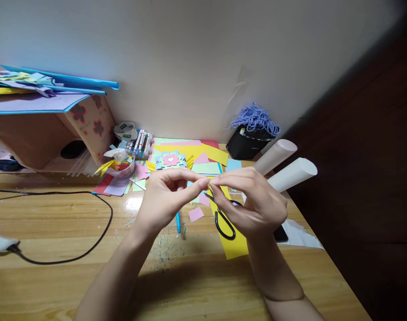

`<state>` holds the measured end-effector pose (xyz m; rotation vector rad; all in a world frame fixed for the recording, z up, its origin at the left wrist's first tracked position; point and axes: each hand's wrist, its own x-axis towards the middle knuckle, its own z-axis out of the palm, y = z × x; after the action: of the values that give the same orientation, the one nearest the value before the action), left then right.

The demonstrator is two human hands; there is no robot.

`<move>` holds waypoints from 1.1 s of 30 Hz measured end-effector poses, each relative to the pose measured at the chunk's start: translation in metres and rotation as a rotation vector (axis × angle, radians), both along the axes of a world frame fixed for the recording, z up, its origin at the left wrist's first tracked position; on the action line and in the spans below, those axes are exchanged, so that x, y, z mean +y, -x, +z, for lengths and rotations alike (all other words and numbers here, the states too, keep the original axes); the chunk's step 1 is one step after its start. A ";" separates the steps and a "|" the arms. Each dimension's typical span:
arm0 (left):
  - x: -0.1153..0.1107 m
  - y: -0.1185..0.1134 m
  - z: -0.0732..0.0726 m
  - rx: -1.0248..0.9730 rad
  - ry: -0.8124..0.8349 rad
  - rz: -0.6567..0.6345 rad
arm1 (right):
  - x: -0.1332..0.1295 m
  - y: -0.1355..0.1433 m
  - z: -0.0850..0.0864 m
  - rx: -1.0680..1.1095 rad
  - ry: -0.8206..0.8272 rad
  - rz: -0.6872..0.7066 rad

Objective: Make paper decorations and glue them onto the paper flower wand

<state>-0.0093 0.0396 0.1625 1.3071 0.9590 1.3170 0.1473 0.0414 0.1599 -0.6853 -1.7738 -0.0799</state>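
My left hand and right hand meet tip to tip, fingers pinched narrow on what looks like a tiny yellowish piece, held above the scissors and yellow paper. Shape too small to read. I'd grip edges lightly, brace wrists on the surface, avoid creasing.

Desk: grained wood, glossy, glare at 8 o'clock. Flower, 9 o'clock: matt layered paper. Scissors, 5: smooth, plastic-looking black handles. Rolls, 3: smooth, paper-like. Yarn, 2: fibrous, matt. Tub, 9: clear shiny plastic.
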 end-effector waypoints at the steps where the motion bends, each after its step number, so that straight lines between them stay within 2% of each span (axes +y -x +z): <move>1: 0.000 -0.001 0.000 0.008 -0.008 0.008 | -0.001 0.000 0.000 -0.012 -0.003 -0.012; 6: -0.003 -0.002 0.002 0.062 -0.074 0.062 | -0.003 0.002 -0.001 -0.033 0.026 -0.038; 9: -0.004 -0.001 0.002 0.064 -0.087 0.075 | -0.003 0.004 0.000 0.003 0.115 -0.021; 14: -0.003 0.000 0.000 0.019 -0.044 0.052 | -0.001 0.006 -0.002 0.155 0.445 0.161; 16: -0.001 0.000 -0.001 0.010 -0.029 0.059 | 0.000 0.007 -0.004 0.202 0.531 0.203; 19: 0.000 -0.001 -0.002 -0.009 -0.020 0.063 | 0.001 0.007 -0.006 0.251 0.606 0.238; 22: 0.000 -0.001 -0.004 -0.028 -0.025 0.062 | 0.002 0.006 -0.004 0.307 0.685 0.333; 27: 0.000 0.000 -0.003 -0.020 -0.082 0.149 | 0.004 0.003 0.001 0.402 0.814 0.442; 31: -0.002 -0.001 -0.001 0.088 -0.150 0.170 | 0.007 0.001 0.001 0.480 0.867 0.478; 33: -0.003 -0.003 -0.001 0.155 -0.237 0.189 | 0.009 0.000 0.000 0.516 0.907 0.501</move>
<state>-0.0059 0.0368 0.1612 1.5468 1.0790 1.5273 0.1469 0.0508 0.1598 -0.7628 -1.3664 1.1946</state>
